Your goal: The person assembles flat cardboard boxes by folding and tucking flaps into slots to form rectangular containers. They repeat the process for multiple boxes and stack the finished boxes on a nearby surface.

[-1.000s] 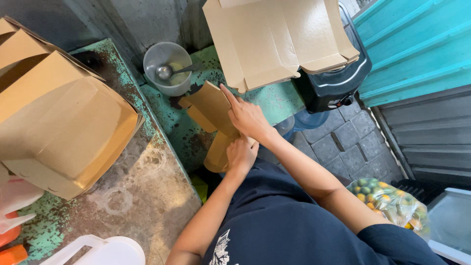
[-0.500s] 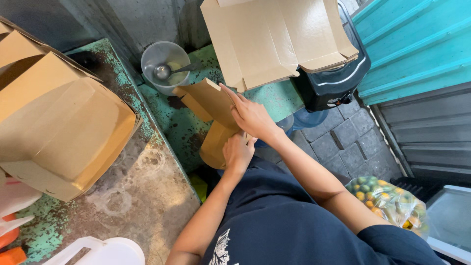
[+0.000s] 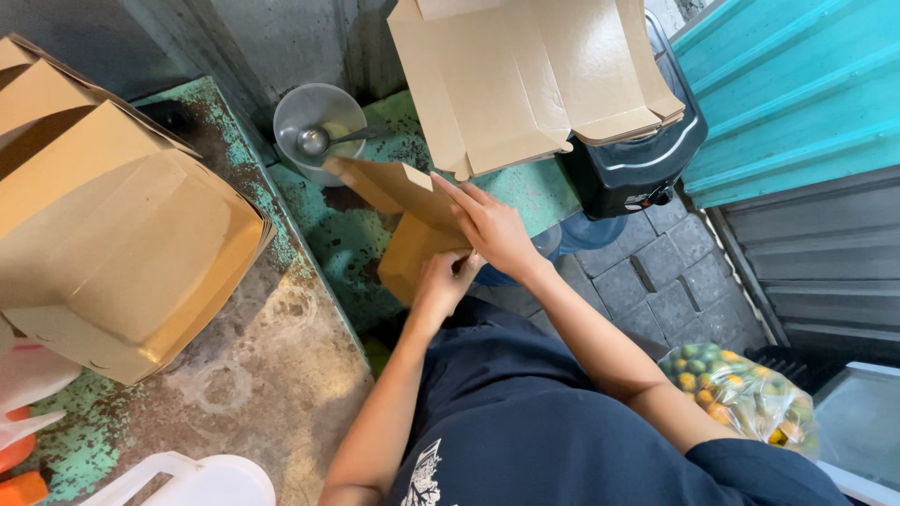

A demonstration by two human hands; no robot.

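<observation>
A flat brown cardboard box blank (image 3: 405, 217) is held over the edge of a worn green table (image 3: 347, 239). My right hand (image 3: 492, 228) lies on its upper flap with the fingers spread and pressing. Lower down, my left hand (image 3: 442, 284) grips the bottom part of the same blank from beneath. Just beyond it stands a folded-up open cardboard box (image 3: 525, 80), resting partly on a black appliance (image 3: 642, 169).
A stack of nested cardboard boxes (image 3: 112, 225) fills the left of the concrete counter (image 3: 272, 375). A grey bowl with a metal spoon (image 3: 314, 126) sits behind. A bag of small green and orange fruit (image 3: 741, 389) lies at the right, a white plastic container (image 3: 197, 483) at the bottom left.
Both hands have shifted the cardboard blank slightly, and its upper flap is folded further up. The view has drifted a little to the right.
</observation>
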